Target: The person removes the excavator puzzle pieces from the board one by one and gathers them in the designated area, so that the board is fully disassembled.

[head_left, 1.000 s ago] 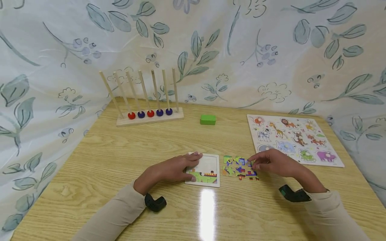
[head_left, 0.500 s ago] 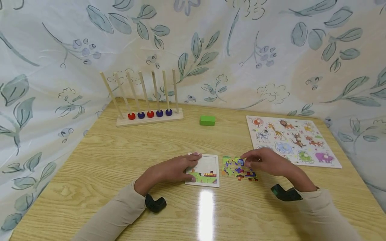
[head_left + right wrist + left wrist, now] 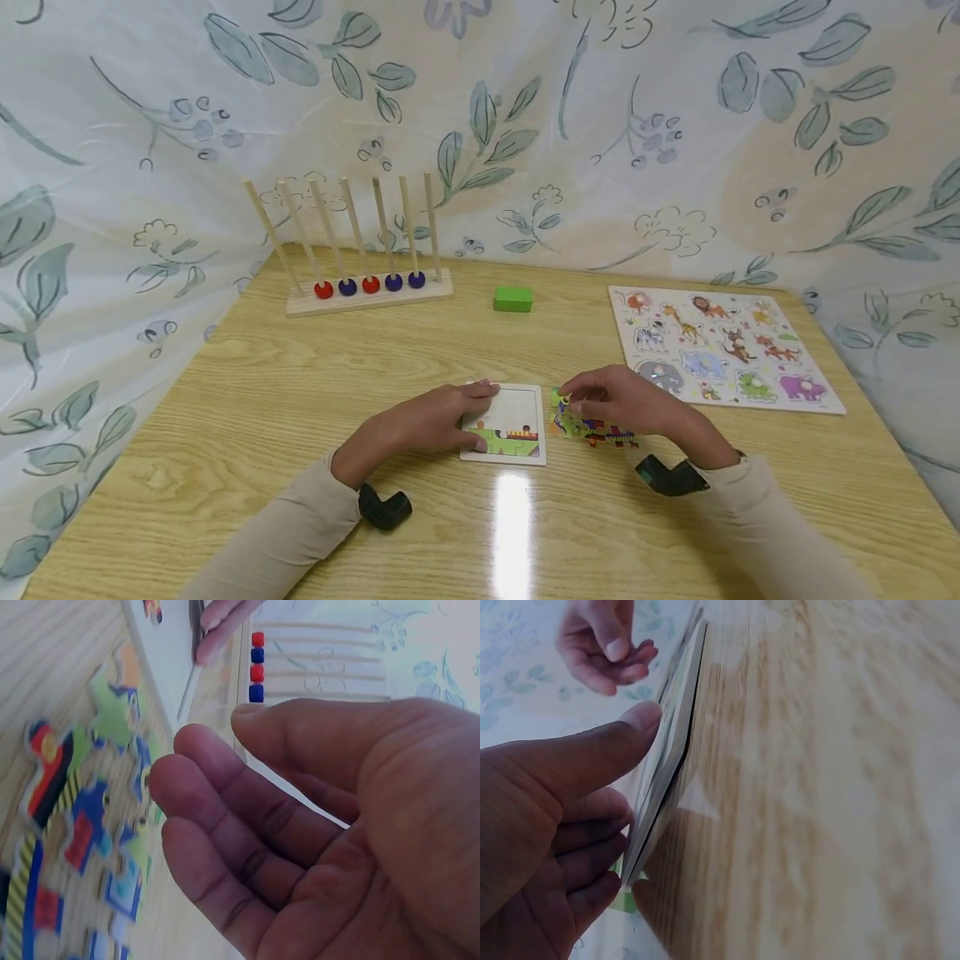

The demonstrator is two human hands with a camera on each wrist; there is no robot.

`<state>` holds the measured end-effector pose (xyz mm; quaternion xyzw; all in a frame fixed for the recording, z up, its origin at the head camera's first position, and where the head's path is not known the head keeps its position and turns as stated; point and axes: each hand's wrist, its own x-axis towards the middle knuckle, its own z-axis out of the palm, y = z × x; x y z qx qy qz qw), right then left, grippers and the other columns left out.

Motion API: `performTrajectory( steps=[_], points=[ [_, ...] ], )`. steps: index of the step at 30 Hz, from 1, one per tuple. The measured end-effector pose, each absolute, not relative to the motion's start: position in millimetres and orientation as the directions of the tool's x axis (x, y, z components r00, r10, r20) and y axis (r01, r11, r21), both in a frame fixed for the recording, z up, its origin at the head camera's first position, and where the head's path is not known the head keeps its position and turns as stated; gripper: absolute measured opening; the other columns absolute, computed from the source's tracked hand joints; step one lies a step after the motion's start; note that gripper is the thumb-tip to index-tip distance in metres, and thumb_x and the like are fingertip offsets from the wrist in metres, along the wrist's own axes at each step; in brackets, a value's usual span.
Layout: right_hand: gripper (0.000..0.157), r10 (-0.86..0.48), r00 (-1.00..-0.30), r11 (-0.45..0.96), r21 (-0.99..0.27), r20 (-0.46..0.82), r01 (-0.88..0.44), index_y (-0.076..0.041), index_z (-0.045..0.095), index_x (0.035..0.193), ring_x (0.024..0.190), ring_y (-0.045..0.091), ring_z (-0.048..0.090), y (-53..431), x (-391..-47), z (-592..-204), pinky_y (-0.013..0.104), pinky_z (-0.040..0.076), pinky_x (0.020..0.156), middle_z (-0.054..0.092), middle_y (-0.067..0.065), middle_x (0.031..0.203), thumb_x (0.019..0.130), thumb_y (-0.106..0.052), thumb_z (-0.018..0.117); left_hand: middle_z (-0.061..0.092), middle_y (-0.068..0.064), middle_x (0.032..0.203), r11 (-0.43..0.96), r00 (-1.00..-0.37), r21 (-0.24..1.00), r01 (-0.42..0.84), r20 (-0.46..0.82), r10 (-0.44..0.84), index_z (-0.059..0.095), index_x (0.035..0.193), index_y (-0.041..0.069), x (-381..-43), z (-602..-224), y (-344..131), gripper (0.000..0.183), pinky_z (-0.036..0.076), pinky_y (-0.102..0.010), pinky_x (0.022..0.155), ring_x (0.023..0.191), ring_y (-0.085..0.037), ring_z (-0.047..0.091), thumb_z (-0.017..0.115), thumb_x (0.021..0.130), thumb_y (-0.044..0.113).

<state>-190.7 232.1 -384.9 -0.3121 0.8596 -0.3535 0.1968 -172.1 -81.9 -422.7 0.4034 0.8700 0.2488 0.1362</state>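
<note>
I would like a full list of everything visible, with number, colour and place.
table: 1, light brown, across the view
cloth: 1, whitish, leaf print, behind the table
peg stand: 1, pale wood, back left
beads: 5, two red, three blue, on the peg stand
block: 1, green, back middle
animal board: 1, white, multicoloured, back right
puzzle tray: 1, white, centre
puzzle pieces: several, multicoloured, in the tray and loose beside it
wrist devices: 2, black, front
sleeves: 2, beige, front
left hand: 1, on the tray's left edge
right hand: 1, over the loose pieces

Multicoloured puzzle pieces [image 3: 86,832], white frame [image 3: 506,459]
</note>
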Motion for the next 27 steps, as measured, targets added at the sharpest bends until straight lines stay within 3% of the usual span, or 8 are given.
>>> performTrajectory(
  steps=[6,9,14,20,27],
  points=[
    [0.025,-0.701,-0.705,0.509,-0.769,-0.109,-0.387,0.006,0.065,0.119,0.079,0.016,0.062,217,-191,-386,0.028,0.051,0.066,0.069,0.01,0.102,0.096,-0.004,0.059,0.038,-0.008,0.152,0.558,-0.645,0.522,0.645,-0.02,0.764,0.05,0.141,0.002,-173,-421,-83,0.064,0.032,-0.036,0.11,0.14,-0.021,0.032,0.072,0.089,0.032],
    [0.024,-0.717,-0.69,0.489,-0.78,-0.103,-0.391,0.003,0.067,0.117,0.073,0.012,0.059,209,-190,-386,0.027,0.049,0.064,0.069,0.01,0.103,0.096,-0.006,0.06,0.041,-0.008,0.151,0.561,-0.651,0.508,0.654,0.0,0.759,0.052,0.14,0.002,-174,-421,-83,0.064,0.034,-0.036,0.108,0.138,-0.021,0.036,0.073,0.088,0.034],
    [0.022,-0.723,-0.683,0.486,-0.779,-0.104,-0.396,-0.001,0.07,0.115,0.067,0.01,0.054,197,-190,-388,0.026,0.047,0.059,0.07,0.007,0.103,0.096,-0.007,0.061,0.033,-0.007,0.155,0.604,-0.67,0.471,0.643,-0.037,0.741,0.043,0.146,0.003,-174,-421,-87,0.081,0.032,-0.037,0.11,0.142,-0.022,0.029,0.075,0.083,0.043],
    [0.021,-0.733,-0.672,0.482,-0.776,-0.103,-0.406,-0.003,0.071,0.114,0.076,0.014,0.061,185,-189,-394,0.026,0.05,0.063,0.071,0.003,0.104,0.097,-0.008,0.06,0.021,-0.007,0.16,0.634,-0.665,0.452,0.628,-0.113,0.738,0.033,0.151,0.002,-175,-419,-92,0.098,0.026,-0.038,0.113,0.146,-0.022,0.018,0.077,0.078,0.051],
    [0.02,-0.761,-0.646,0.446,-0.778,-0.068,-0.443,-0.001,0.071,0.112,0.092,0.011,0.063,173,-187,-399,0.027,0.052,0.076,0.071,0.004,0.108,0.095,-0.004,0.06,0.018,-0.006,0.161,0.643,-0.653,0.42,0.64,-0.143,0.743,0.03,0.152,0.002,-175,-422,-92,0.103,0.023,-0.039,0.114,0.146,-0.023,0.016,0.076,0.077,0.056]
  ],
)
